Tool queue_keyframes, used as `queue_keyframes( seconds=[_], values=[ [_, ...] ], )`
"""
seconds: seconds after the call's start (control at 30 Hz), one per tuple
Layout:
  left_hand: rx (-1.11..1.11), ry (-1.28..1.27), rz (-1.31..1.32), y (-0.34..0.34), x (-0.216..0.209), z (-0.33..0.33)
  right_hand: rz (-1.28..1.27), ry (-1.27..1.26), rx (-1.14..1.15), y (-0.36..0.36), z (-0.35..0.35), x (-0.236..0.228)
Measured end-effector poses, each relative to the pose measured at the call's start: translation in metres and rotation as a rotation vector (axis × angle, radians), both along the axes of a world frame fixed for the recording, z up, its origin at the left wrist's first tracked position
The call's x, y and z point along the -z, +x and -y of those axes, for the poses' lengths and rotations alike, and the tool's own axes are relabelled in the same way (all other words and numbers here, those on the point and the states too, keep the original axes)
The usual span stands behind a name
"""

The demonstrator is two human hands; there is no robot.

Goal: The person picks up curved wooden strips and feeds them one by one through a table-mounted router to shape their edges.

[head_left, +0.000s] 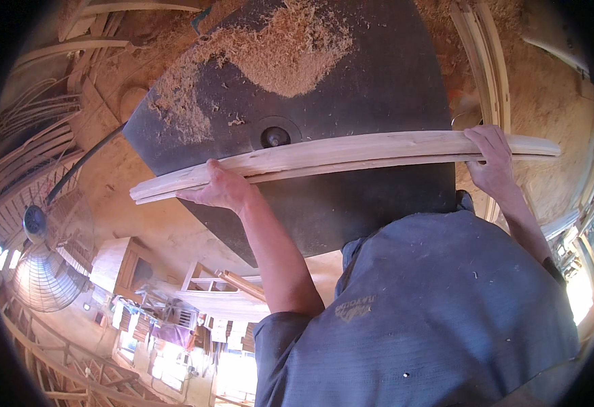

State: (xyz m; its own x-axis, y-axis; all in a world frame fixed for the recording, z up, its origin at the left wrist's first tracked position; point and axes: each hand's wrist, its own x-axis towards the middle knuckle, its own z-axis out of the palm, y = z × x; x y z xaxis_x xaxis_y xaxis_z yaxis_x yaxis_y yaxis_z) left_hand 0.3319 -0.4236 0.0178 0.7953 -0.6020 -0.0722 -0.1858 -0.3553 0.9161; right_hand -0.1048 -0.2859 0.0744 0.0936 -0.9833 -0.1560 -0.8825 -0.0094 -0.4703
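Spanning the dark tabletop [385, 88] from side to side, a long, pale, gently curved piece of wood [351, 150] lies between the person's two hands, which are set well apart along it. The left hand [222, 188] is clamped around the wood near its left end, thumb over the top, and a short length runs on past the fingers and beyond the table's edge. The right hand [491, 161] grips nearer the other end, just off the table's right edge, with the tip of the wood sticking out past it. A dark line runs lengthwise along the wood; whether that is a groove or a gap between two stacked strips is hard to tell from here. Just beyond the wood, nearer the left hand, sits a round metal spindle [275, 137]; farther off lies a heap of wood shavings [287, 57].
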Motion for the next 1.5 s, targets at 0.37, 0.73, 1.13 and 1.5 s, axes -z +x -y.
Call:
queue_keyframes(
  seconds=[0.37, 0.73, 1.13, 1.5],
  values=[
    [0.018, -0.032, 0.018, 0.005, 0.009, 0.004, 0.054, -0.108, 0.002, -0.001, -0.002, 0.01],
    [0.069, -0.071, 0.004, 0.0, 0.004, 0.009, 0.057, -0.109, 0.004, 0.003, -0.011, 0.011],
    [0.07, 0.024, 0.092, 0.004, 0.006, 0.01, 0.068, -0.19, -0.006, 0.004, -0.026, 0.02],
    [-0.051, 0.082, 0.037, 0.041, 0.0, 0.018, 0.119, -0.271, -0.082, 0.028, 0.022, 0.026]
  ],
)
